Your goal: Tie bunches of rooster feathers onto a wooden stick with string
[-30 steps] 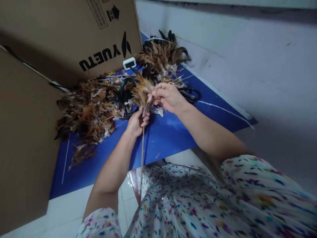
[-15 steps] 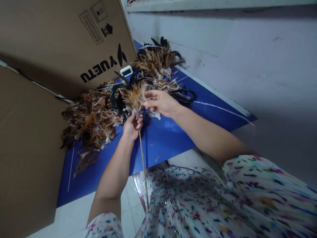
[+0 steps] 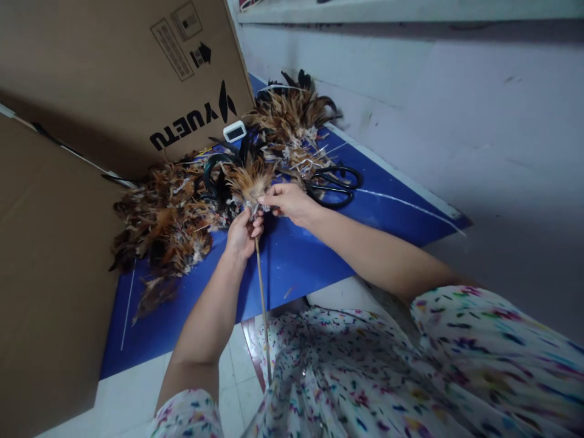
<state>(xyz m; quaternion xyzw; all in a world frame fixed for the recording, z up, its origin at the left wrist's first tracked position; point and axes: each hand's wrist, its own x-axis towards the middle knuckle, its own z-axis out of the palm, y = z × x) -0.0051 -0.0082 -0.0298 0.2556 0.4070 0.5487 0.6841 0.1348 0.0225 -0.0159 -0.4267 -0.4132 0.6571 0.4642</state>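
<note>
My left hand [image 3: 244, 233] is closed around a thin wooden stick [image 3: 261, 274], just under the feathers at its top. The stick slants down from my fist towards my lap. Brown and black feathers [image 3: 249, 179] fan out from the stick's upper end. At the base of these feathers, on their right side, my right hand [image 3: 287, 202] is closed in a pinch. What sits between its fingertips is too small to make out; it may be feather ends or a pale strip. Black-handled scissors [image 3: 335, 185] lie just beyond my right wrist.
A heap of loose brown feathers [image 3: 164, 213] covers the left of the blue tabletop [image 3: 296, 261]. Another feather bundle [image 3: 292, 109] lies at the back. A small white digital device [image 3: 234, 131] stands by the large cardboard box [image 3: 196, 67]. A white wall [image 3: 433, 121] borders the right.
My right hand has come down from the feathers' side to their base, its fingers closing in a pinch. More of the scissors now shows. My left hand keeps its hold on the stick.
</note>
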